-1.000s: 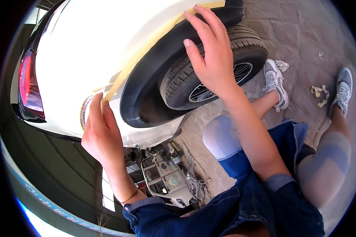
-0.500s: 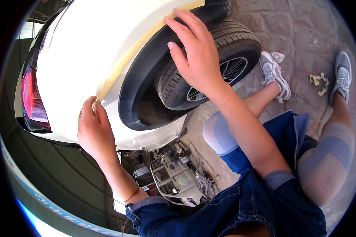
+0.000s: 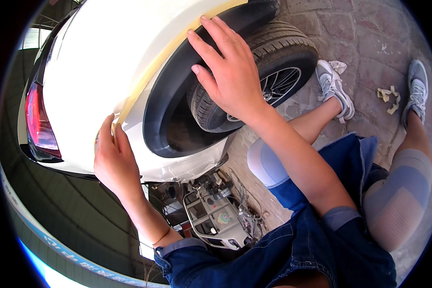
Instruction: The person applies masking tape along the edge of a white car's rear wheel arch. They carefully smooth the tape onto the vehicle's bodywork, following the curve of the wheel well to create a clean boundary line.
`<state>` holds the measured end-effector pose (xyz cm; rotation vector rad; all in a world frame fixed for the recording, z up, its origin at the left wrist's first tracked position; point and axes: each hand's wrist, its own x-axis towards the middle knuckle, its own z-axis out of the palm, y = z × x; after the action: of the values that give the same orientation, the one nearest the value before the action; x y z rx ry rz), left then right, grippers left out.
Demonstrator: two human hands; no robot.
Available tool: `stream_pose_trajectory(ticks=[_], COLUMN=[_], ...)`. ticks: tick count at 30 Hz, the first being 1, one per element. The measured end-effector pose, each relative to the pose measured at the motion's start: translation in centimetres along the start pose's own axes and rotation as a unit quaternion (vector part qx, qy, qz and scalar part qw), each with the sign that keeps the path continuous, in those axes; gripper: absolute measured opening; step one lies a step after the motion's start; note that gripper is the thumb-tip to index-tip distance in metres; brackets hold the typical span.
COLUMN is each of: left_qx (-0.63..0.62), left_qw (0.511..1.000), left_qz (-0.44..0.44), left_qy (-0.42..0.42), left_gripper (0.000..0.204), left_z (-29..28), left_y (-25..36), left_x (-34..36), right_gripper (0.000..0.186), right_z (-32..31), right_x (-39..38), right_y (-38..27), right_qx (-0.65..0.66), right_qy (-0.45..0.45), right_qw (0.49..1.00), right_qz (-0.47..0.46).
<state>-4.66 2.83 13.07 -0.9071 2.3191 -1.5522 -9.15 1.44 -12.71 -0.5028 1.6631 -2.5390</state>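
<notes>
A strip of pale yellow masking tape [image 3: 153, 72] runs along the edge of a white car's body panel [image 3: 101, 53], beside the black wheel-arch trim [image 3: 161, 110]. My left hand [image 3: 116, 156] is closed around the roll of tape, which is mostly hidden, and the strip stretches from its fingertips. My right hand [image 3: 235, 72] is open with fingers spread. Its fingertips rest at the tape where it borders the black trim, and its palm is over the tyre [image 3: 283, 48].
The red tail light [image 3: 41, 117] is at the left. A spoked wheel [image 3: 283, 86] sits under the arch. Crumpled tape scraps [image 3: 390, 98] lie on the stone paving between my shoes. Below the car stands a small pale vehicle [image 3: 221, 221] with a hose or cables beside it.
My right hand has slid along the tape, down and to the left, toward my left hand. The left hand stays in nearly the same place.
</notes>
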Motion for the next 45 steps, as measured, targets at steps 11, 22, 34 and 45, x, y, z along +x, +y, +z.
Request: stream_pose_trajectory(ticks=[11, 22, 34, 45], left_qx=[-0.120, -0.052, 0.001, 0.019], left_qw=[0.993, 0.998, 1.000, 0.999], left_qz=[-0.023, -0.021, -0.014, -0.008], left_qy=[-0.001, -0.005, -0.025, -0.040], left_gripper=[0.031, 0.054, 0.054, 0.058], left_z=[-2.3, 0.1, 0.1, 0.5], left_y=[0.0, 0.1, 0.2, 0.1], left_x=[-1.2, -0.8, -0.3, 0.0], right_gripper=[0.055, 0.057, 0.063, 0.059], right_z=[-0.3, -0.7, -1.3, 0.0], right_x=[0.0, 0.3, 0.8, -0.2], right_y=[0.9, 0.7, 0.0, 0.2], right_qx=[-0.010, -0.018, 0.006, -0.018], right_qy=[-0.013, -0.024, -0.075, -0.019], right_qw=[1.000, 0.999, 0.997, 1.000], right_qz=[-0.011, -0.014, 0.001, -0.006])
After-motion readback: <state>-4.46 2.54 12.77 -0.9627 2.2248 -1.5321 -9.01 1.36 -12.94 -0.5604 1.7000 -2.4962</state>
